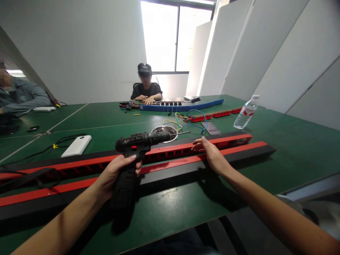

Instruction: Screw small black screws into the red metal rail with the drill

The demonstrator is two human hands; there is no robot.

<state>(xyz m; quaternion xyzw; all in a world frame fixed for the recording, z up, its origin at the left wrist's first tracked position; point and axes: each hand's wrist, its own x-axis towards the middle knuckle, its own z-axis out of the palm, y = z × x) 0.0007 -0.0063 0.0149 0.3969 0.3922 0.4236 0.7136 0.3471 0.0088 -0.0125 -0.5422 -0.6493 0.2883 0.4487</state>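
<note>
My left hand (pixel 114 171) is wrapped round the grip of a black cordless drill (pixel 132 144), thumb below its red switch. The drill's long bit points right, passing above a round metal bowl (pixel 172 136). My right hand (pixel 212 156) reaches over the long red-and-black rail (pixel 170 163) nearest me, fingers stretched out and apart, with nothing seen in them. Whether those fingertips touch the rail I cannot tell. Just behind lies a second red-and-black rail (pixel 228 139) with a row of slots along its side.
Yellow, green and blue wires (pixel 182 128) lie beyond the bowl. A water bottle (pixel 246 112) stands at the right. A white power bank (pixel 77 146) with a black cable lies left. Across the green table (pixel 297 148), a person (pixel 146 85) works by a blue strip (pixel 183 107); another person (pixel 25 94) sits at far left.
</note>
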